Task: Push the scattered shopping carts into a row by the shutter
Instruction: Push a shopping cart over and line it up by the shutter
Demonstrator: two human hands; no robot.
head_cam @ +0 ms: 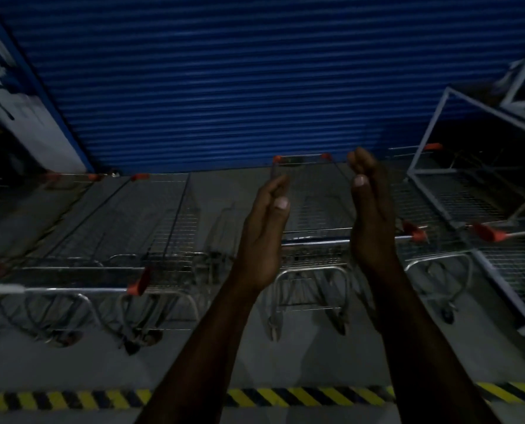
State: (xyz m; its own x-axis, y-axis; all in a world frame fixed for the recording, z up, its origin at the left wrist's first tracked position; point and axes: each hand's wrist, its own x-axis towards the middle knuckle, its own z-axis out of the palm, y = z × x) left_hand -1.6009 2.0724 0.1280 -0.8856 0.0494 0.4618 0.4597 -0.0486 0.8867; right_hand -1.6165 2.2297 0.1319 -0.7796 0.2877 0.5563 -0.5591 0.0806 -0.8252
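Looming behind, the blue shutter (224, 87) backs a row of carts, the middle cart (313, 209) nose-on to it, handle (316, 240) crosswise just beyond both hands, left hand (264, 234) and right hand (371, 215) raised, spread, empty, equally near.

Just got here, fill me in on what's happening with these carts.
A person is lining up shopping carts against the blue shutter. Both hands are raised, open and empty: the left hand and right hand hover on either side of the middle cart, above its handle and not gripping it. That cart faces the shutter. More carts stand to its left, another cart to its right beside a tilted metal frame. A yellow-black floor stripe runs behind.
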